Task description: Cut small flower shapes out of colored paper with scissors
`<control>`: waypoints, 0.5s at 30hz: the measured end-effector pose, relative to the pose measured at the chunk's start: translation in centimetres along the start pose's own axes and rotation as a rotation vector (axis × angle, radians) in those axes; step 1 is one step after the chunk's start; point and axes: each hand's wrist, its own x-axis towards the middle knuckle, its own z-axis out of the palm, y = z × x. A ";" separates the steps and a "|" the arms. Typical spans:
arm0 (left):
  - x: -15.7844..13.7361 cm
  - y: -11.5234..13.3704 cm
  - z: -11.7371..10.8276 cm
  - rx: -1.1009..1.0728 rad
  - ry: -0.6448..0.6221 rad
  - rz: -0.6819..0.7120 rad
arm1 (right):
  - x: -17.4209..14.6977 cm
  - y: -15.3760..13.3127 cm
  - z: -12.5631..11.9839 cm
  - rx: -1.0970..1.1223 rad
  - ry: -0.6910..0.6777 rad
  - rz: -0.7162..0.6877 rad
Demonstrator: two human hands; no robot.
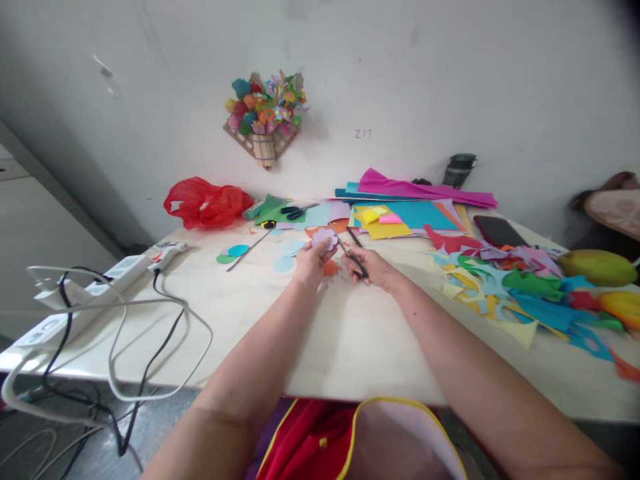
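Over the middle of the table, my left hand [314,261] pinches a pale lilac paper flower [324,241] with a scalloped edge. My right hand [374,268] is wrapped round the black handles of a pair of scissors [358,265]. The scissor blades point up and left, close beside the flower's right edge; I cannot tell whether they touch it. Orange paper pieces [331,268] lie beneath and between the hands. Light blue paper circles [284,264] are just left of my left hand.
A white power strip [120,268] with looping cables occupies the left. Behind are a red plastic bag [205,203], a second pair of scissors [296,212] and coloured paper sheets [425,215]. Paper scraps [500,280], a dark phone [499,232] and a green-yellow fruit [596,267] lie right.
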 end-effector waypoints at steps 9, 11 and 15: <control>0.0 -0.1 0.0 -0.001 0.001 -0.007 | 0.2 0.3 0.0 -0.027 -0.005 -0.024; 0.1 -0.2 0.0 -0.006 -0.004 -0.002 | 0.1 0.1 0.1 -0.019 0.003 -0.019; 0.0 -0.2 0.0 -0.017 -0.001 -0.004 | -0.1 -0.4 0.3 0.001 0.018 -0.006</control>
